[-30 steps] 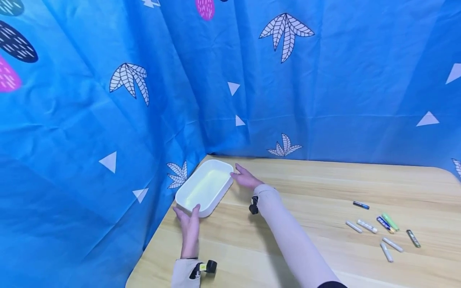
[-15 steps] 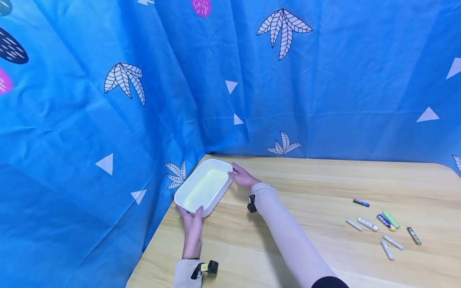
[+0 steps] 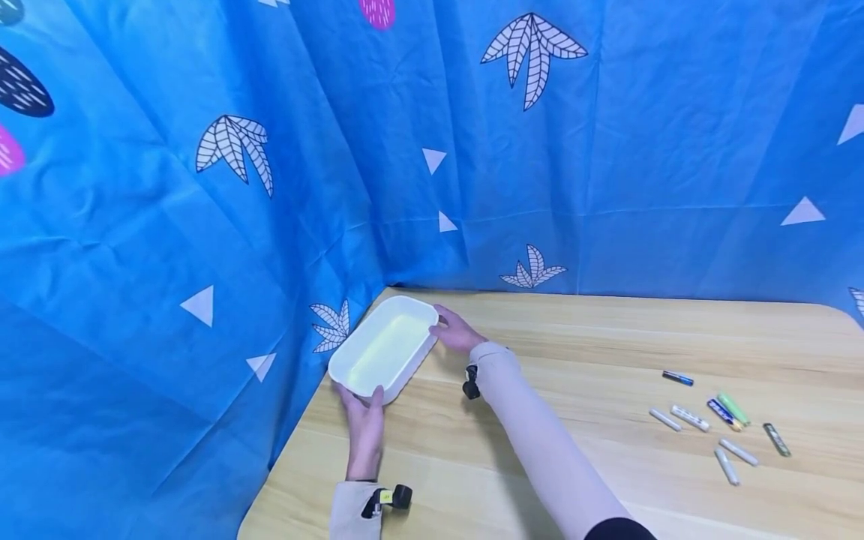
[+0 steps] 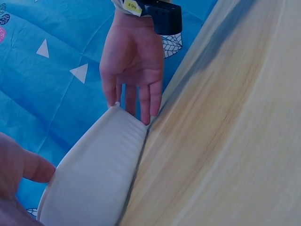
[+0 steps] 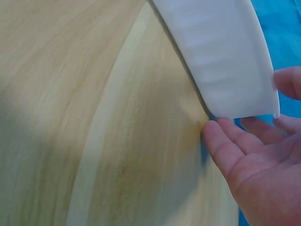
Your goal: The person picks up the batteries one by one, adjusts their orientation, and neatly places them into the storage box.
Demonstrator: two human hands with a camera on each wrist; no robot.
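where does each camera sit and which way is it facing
Head: worn on the head, looking forward and down at the white tub, table and curtain; the left hand, right hand and both sleeves show.
Left wrist: on that wrist, facing along the tub toward the right hand; both hands show.
Right wrist: on that wrist, facing the tub; only the right hand shows.
Shared: both wrist views show tub, table and curtain.
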